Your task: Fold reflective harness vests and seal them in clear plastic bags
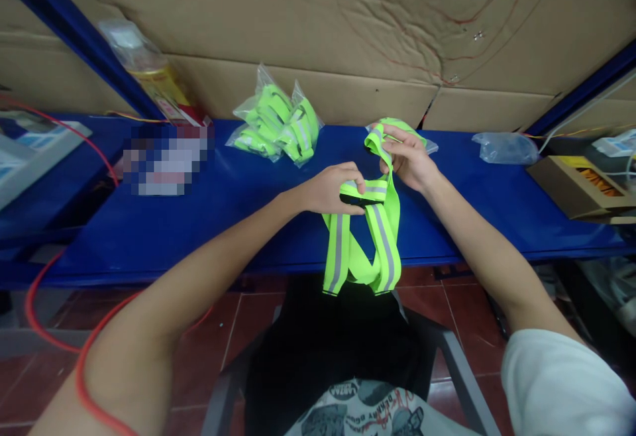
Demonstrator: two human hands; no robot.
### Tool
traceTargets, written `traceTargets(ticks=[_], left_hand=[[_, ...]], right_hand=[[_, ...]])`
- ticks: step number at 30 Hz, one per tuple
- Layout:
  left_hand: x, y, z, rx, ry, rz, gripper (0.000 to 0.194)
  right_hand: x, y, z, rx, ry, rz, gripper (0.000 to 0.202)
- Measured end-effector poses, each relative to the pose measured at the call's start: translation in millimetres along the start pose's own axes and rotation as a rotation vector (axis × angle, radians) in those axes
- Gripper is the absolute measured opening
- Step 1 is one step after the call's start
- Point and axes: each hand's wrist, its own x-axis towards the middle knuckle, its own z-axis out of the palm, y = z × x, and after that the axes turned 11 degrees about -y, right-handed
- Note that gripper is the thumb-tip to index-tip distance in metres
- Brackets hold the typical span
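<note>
Both hands grip a neon-yellow reflective strap (387, 244) with a grey stripe down its middle. My left hand (330, 187) is closed around a folded section, where a black edge shows under the fingers. Higher and to the right, my right hand (405, 154) pinches another part of the strap between thumb and fingers. Loose loops hang below the hands, over the front edge of the blue table (248, 224). Behind my right hand lies a further neon-yellow piece (397, 122) with clear plastic, partly hidden by the hand.
Clear bags of neon-yellow straps (271, 118) rest at the back of the table. A bottle (149, 68) stands at the back left. An empty-looking clear bag (504, 148) and an open cardboard box (581, 187) lie right. A red hose (82, 356) loops at lower left.
</note>
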Motion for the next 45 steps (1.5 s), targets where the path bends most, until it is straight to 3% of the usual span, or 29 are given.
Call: traceTargets(ticks=[12, 18, 23, 31, 35, 40, 45], left_hand=[[-2, 5, -4.1, 0.089, 0.067, -0.018, 0.022], [-3, -3, -8.8, 0.115, 0.063, -0.108, 0.025], [-3, -7, -7.2, 0.143, 0.062, -0.103, 0.024], [1, -12, 1.4, 0.219, 0.052, -0.136, 0.022], [3, -15, 1.8, 0.189, 0.128, -0.152, 0.020], [3, -15, 1.0, 0.174, 0.183, -0.220, 0.029], [5, -13, 2.3, 0.035, 0.214, -0.274, 0.016]], right_hand=[[-1, 3, -7, -0.080, 0.033, -0.028, 0.048], [0, 4, -12, -0.142, 0.032, -0.034, 0.051], [0, 7, -11, -0.205, 0.014, -0.039, 0.049], [-4, 4, -9, -0.294, -0.112, -0.047, 0.045], [-4, 7, -10, -0.374, -0.197, -0.011, 0.044], [-3, 17, -11, -0.458, -0.186, -0.018, 0.042], [-3, 24, -12, -0.552, -0.201, -0.041, 0.046]])
